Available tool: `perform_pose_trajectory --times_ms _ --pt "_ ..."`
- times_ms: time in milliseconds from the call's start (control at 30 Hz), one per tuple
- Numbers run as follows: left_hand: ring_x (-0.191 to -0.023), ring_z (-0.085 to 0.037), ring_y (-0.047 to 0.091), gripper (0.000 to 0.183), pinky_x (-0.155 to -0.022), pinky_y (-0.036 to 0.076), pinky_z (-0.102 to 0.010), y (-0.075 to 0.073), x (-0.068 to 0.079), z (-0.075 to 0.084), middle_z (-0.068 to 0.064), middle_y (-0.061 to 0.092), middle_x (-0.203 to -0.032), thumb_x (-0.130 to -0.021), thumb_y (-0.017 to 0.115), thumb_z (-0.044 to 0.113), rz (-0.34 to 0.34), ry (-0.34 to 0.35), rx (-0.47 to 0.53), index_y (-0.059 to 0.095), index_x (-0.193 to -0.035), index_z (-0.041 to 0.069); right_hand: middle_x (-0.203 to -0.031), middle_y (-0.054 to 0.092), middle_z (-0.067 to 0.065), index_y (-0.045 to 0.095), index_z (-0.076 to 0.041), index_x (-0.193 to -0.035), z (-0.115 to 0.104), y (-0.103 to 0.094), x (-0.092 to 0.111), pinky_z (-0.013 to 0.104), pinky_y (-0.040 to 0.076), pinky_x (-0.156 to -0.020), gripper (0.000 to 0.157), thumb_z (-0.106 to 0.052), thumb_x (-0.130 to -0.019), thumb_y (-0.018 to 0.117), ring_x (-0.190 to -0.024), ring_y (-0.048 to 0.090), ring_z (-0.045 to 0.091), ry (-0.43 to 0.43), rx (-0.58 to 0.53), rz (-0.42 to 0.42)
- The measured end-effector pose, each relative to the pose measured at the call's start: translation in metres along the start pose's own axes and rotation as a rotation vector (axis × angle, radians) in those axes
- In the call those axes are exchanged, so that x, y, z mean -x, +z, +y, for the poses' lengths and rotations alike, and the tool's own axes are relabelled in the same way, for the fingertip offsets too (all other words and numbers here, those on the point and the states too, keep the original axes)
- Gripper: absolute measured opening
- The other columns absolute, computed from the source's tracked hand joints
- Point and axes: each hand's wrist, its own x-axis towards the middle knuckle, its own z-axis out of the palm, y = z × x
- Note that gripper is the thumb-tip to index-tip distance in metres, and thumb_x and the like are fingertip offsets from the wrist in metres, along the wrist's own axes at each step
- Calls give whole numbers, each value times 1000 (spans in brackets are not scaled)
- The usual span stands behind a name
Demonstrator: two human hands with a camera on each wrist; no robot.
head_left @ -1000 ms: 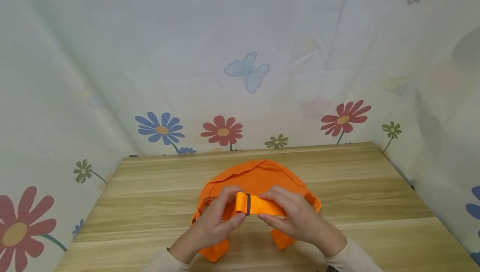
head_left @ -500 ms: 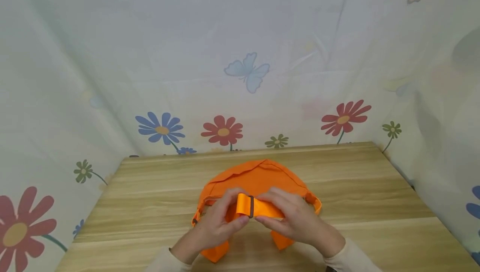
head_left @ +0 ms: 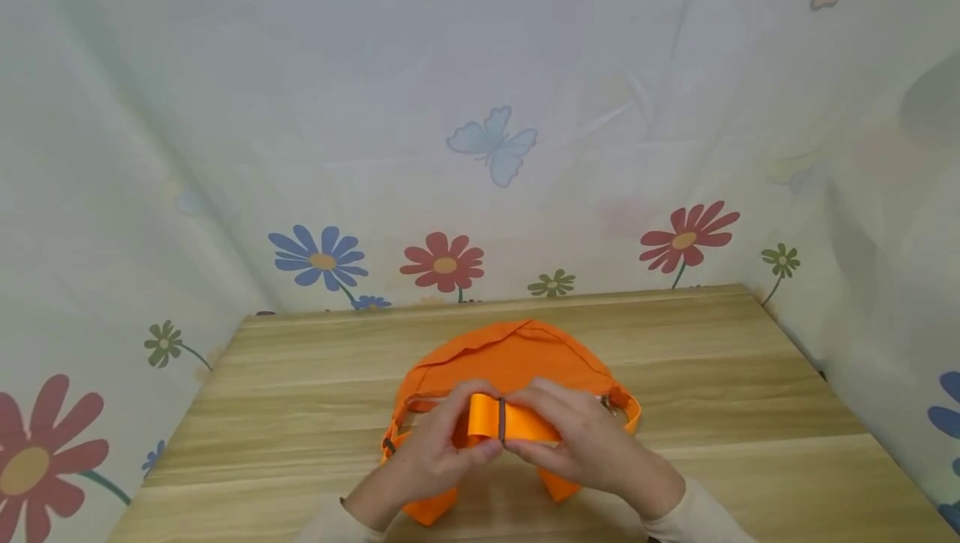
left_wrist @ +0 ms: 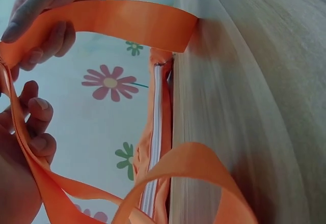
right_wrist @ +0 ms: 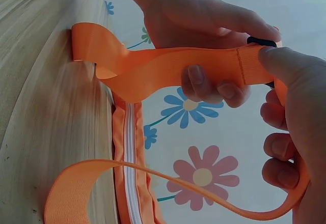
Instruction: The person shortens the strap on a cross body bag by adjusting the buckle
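An orange zippered bag (head_left: 517, 351) lies on the table, its long webbing strap (head_left: 528, 424) raised in front of it. A dark strap slider (head_left: 502, 420) sits on the strap between both hands. My left hand (head_left: 438, 450) pinches the strap loop at the slider's left side, thumb below and fingers above. From the right, my right hand (head_left: 596, 441) pinches the strap with its fingertips right at the slider. In the right wrist view the slider's black end (right_wrist: 261, 42) shows beside the right thumb. Slack strap (left_wrist: 193, 158) hangs down to the table in the left wrist view.
The wood-patterned table (head_left: 322, 368) extends around the bag on all sides. Behind it and at both sides hangs a pale curtain (head_left: 375, 110) printed with flowers and butterflies. A white zipper (right_wrist: 131, 152) runs along the bag's edge.
The right hand has moved slightly left along the strap, bringing its fingertips to the slider. The slider now appears edge-on. The bag has stayed in place.
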Motion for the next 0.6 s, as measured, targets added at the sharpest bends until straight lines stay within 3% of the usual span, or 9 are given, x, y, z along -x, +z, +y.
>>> perform_pose_trajectory --times_ms 167,300,600 --pt "-94 -11 63 48 -81 60 -29 -2 1 0 -8 65 -116 -102 72 7 15 -30 64 51 -143 17 -107 69 -4 68 -10 -133 1 -2 1 9 54 -76 45 -27 -96 85 -80 60 4 2 18 12" --pt "-95 -13 64 43 -84 61 -28 -6 3 1 -8 62 -113 -103 69 6 32 -43 97 50 -142 12 -106 69 -4 68 -9 -133 3 -7 4 8 52 -73 46 -27 -94 87 -79 59 4 10 31 31" --pt "-96 -14 64 45 -87 60 -28 -11 2 3 -4 62 -114 -103 69 6 55 -41 70 49 -142 17 -106 68 -4 71 -10 -129 7 -14 6 8 50 -73 42 -30 -95 86 -79 57 4 4 71 39"
